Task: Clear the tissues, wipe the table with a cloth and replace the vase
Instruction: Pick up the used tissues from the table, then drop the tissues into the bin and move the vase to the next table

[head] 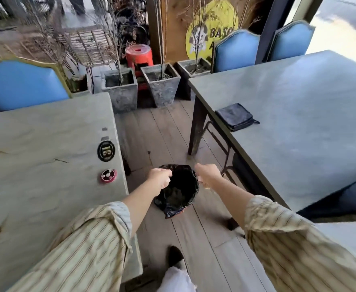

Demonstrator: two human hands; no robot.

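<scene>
A dark shoe (173, 255) stands on the plank floor (196, 245). Above it, two striped sleeves reach to a black bin bag (178, 189) on the floor between two grey tables. The left hand (159, 177) pinches the bag's left rim with curled fingers; the right hand (208, 175) grips the right rim, holding the mouth wide. What lies inside cannot be told. On the left table (35, 165) sit two round discs, one black (106, 151), one red (109, 175). On the right table (299, 114) one folded dark cloth (235, 116) lies near the edge. Farther off stand three blue chairs, three stone planters holding bare branches, and one red stool (139, 56).
</scene>
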